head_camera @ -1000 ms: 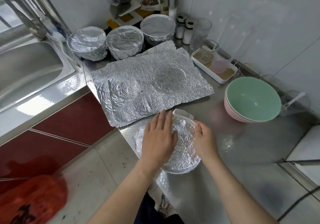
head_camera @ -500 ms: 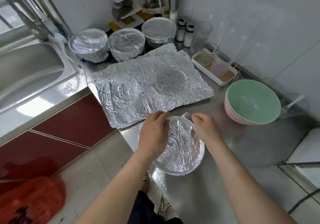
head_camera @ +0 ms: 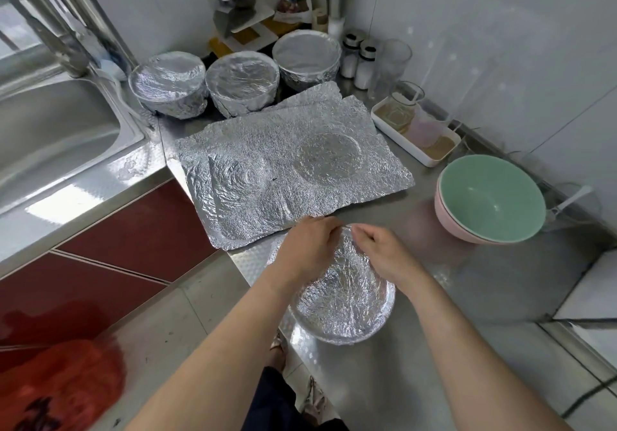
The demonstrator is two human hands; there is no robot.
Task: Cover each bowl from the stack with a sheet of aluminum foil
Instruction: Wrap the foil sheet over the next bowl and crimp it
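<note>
A bowl wrapped in crinkled foil (head_camera: 344, 300) sits near the counter's front edge. My left hand (head_camera: 309, 247) and my right hand (head_camera: 380, 253) meet at its far rim, fingers curled and pinching the foil there. Loose foil sheets (head_camera: 290, 166) lie flat just behind, marked with round bowl prints. A green bowl (head_camera: 490, 197) nests in a pink bowl (head_camera: 447, 217) to the right, both without foil. Three foil-covered bowls stand at the back: one on the left (head_camera: 168, 88), one in the middle (head_camera: 242, 83), one on the right (head_camera: 307, 58).
A steel sink (head_camera: 50, 130) fills the left side. A white tray (head_camera: 414, 130) with glassware, salt shakers (head_camera: 357, 60) and a rack of jars line the back wall. The steel counter (head_camera: 467, 297) ends close to my body; a red bag (head_camera: 56, 387) lies on the floor.
Both hands slid from the bowl's sides up to its far rim and came together. The raised foil flap at the far edge has been folded down.
</note>
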